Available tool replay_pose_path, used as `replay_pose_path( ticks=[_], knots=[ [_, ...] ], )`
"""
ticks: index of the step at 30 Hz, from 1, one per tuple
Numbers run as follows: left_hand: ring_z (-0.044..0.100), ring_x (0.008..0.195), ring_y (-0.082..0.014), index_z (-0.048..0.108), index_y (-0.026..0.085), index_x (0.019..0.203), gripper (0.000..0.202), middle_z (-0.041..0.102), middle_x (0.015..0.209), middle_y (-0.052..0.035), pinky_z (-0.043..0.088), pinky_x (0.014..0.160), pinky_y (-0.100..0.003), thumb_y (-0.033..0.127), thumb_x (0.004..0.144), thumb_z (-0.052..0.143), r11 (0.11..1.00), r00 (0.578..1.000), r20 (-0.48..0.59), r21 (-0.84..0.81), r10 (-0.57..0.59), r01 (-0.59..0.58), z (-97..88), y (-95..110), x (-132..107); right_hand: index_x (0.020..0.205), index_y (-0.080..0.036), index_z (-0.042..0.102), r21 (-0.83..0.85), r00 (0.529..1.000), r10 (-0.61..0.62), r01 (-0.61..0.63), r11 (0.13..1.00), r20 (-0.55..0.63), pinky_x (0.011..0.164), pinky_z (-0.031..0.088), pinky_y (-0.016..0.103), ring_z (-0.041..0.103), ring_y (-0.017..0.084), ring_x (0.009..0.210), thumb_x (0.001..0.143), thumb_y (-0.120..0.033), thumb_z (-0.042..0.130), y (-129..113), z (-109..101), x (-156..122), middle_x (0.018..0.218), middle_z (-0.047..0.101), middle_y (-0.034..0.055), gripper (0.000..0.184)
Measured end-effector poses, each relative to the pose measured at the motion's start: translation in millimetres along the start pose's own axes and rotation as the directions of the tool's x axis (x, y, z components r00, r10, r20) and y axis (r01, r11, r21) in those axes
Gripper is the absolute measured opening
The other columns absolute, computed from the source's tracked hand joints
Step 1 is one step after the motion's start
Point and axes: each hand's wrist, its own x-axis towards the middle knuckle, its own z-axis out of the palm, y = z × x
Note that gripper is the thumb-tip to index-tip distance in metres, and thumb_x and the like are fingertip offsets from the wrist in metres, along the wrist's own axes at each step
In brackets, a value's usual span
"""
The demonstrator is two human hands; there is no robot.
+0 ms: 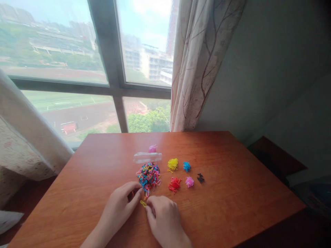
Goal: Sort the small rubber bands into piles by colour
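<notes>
A mixed heap of small coloured elastic bands (149,175) lies on the wooden table, with a few loose ones trailing from its near edge. My left hand (121,199) is at the heap's lower left, thumb and fingertips brought together; what they pinch, if anything, is too small to make out. My right hand (165,215) is just below the heap, its thumb and forefinger closed on the end of a yellow elastic band (143,204). To the right sit single-colour piles: yellow bands (172,164), blue bands (186,166), red bands (174,185), pink bands (189,182) and black bands (200,178).
Behind the heap a clear plastic bottle (147,157) lies on its side, with a pink cap-like object (152,148) beyond it. The brown table (232,206) reaches to a window with a patterned curtain (196,62). A wall rises on the right.
</notes>
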Motion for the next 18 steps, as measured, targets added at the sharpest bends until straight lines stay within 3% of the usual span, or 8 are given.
replay_pose_path(
  ticks=[18],
  knots=[
    [0.062, 0.065, -0.0154, 0.069, 0.021, 0.082, 0.022, 0.071, 0.074, -0.0009, 0.046, 0.062, -0.022, 0.031, 0.090, 0.050, 1.000, 0.999, 0.036, 0.030, -0.008, 0.007, -0.1, 1.5, -0.3, 0.085, -0.026, 0.062, 0.011, 1.000, -0.002, 0.002, 1.000, -0.007, 0.060, 0.037, 0.023, 0.066, 0.018, 0.072, 0.080, -0.009, 0.060, -10.0, 5.8, 4.1, 0.079, 0.070, -0.0022, 0.017]
  ],
)
